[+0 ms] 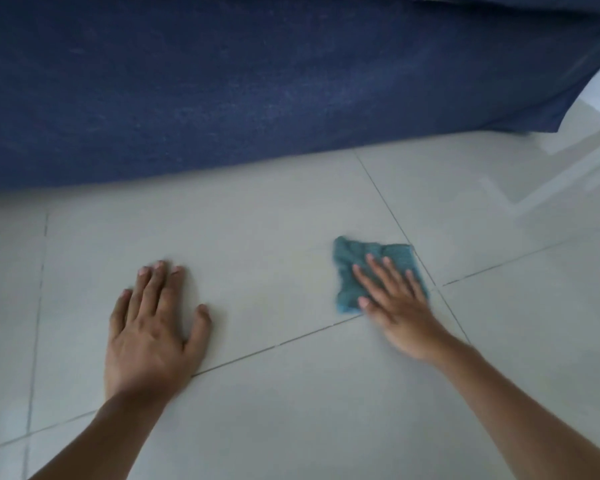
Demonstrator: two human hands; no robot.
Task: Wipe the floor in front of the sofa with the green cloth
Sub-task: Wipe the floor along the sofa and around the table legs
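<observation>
Head view: pale tiled floor (291, 393) before blue sofa (222, 81); right hand (399, 306) flat on green cloth (357, 268), left hand (153, 327) splayed.

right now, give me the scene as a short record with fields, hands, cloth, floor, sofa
left hand: flat on the bare tile, fingers spread, holding nothing
right hand: palm down on the cloth, fingers spread, slightly blurred
small green woven cloth: flat on the floor, partly under the right hand, beside a grout crossing
pale glossy tiled floor: thin dark grout lines
dark blue fabric sofa: fills the upper frame, front edge meets the floor beyond both hands
</observation>
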